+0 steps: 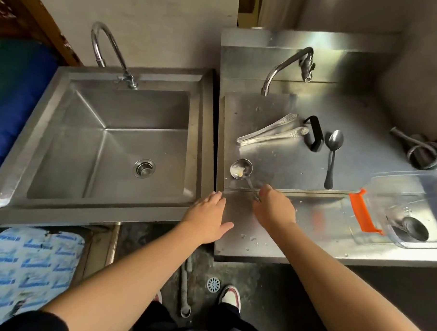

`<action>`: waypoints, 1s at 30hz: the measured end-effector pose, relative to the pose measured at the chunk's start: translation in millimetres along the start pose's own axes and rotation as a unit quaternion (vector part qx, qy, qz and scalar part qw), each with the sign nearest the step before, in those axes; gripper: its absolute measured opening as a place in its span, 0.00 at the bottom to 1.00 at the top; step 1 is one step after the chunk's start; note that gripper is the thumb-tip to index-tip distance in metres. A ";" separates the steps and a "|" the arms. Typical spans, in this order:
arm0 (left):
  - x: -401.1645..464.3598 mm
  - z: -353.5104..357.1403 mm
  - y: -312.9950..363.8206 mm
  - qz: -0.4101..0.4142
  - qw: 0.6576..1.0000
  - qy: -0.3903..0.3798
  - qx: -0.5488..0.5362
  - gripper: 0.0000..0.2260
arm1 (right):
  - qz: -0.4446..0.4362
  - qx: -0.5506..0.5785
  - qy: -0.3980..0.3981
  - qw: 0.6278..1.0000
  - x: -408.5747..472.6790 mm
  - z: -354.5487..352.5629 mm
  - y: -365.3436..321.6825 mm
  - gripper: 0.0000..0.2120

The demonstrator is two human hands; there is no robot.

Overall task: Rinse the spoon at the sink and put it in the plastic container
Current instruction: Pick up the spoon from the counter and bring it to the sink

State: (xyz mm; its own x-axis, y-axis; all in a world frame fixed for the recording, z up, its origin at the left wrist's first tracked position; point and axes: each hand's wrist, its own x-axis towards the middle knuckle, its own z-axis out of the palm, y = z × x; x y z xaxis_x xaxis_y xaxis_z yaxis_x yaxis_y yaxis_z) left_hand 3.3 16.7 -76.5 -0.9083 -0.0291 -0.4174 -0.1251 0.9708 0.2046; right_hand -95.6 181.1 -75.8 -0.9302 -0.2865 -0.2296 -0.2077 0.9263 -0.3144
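A steel spoon (241,168) with food residue in its bowl lies at the front left of the right-hand steel counter. My right hand (273,209) pinches the end of its handle. My left hand (206,216) rests flat, fingers apart, on the counter edge beside the left sink (108,145), holding nothing. The clear plastic container (409,196) with an orange clip stands at the right edge; a dark spoon lies inside it. A curved tap (107,53) stands behind the left sink.
Steel tongs (271,131), a black-handled tool (314,133) and a second spoon (332,155) lie further back on the counter. A second tap (287,65) reaches over that counter. A coiled hose (423,149) sits at the far right. My shoes and a floor drain (212,284) are below.
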 end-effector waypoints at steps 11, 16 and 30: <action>10.4 -9.9 -24.2 0.050 0.996 -0.022 -0.069 0.35 | 0.085 0.138 0.045 0.986 -14.3 8.1 -19.5 0.06; -0.5 -26.5 -49.9 0.081 0.992 -0.012 -0.095 0.32 | 0.082 0.142 0.074 0.984 -23.1 -0.5 -43.7 0.09; -114.5 -82.7 -246.5 -0.011 0.981 0.092 -0.169 0.25 | 0.042 0.189 0.072 0.978 -65.1 5.5 -228.8 0.03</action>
State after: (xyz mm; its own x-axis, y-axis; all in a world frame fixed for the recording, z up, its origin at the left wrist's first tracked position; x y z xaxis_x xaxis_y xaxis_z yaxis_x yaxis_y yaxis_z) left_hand 105.1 -239.0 -5.9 -0.9566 -0.1220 -0.2647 -0.2427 0.8365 0.4914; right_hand 14.2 -13.5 6.0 -0.9780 -0.1496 -0.1451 -0.0268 0.7807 -0.6244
